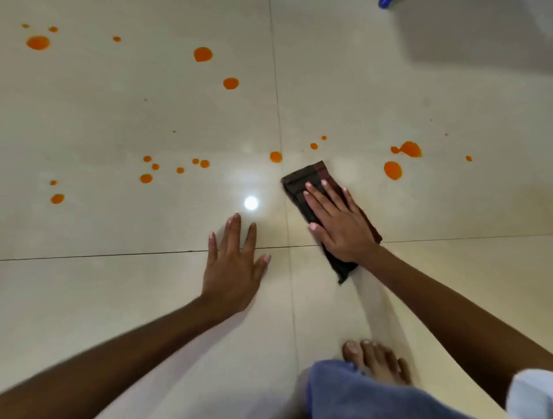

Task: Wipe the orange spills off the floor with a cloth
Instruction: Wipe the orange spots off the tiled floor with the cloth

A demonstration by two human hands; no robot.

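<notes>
Pale glossy tiled floor (119, 119), seen from above. Orange spills (393, 170) lay scattered across the far half: a loose band of small drops on the left, larger round ones further up, and two bigger patches on the right.

Dark cloth (302, 179), folded into a long strip, lay flat on the floor right of centre, angled from upper left to lower right across a tile joint (119, 255). Its far end sat near one round drop (276, 156) but did not touch it. The patches on the right were apart from the cloth.

Right hand (338, 221) lay palm down on the middle of the cloth. Grip wide open: fingers straight and slightly spread, pressing the fabric to the tile, nothing pinched or curled round.

Left hand (233, 269) lay flat on bare tile just left of the cloth, not touching it. Grip open as well, fingers spread, holding nothing.

A bright round light reflection (250, 203) showed on the tile just beyond the left fingertips.

Bare foot (377, 362) was planted on the floor near the lower edge, partly covered by blue fabric (359, 394), probably a trouser leg; the view was soft there. A small blue object (384, 3) was cut off at the top edge, too little visible to identify.
</notes>
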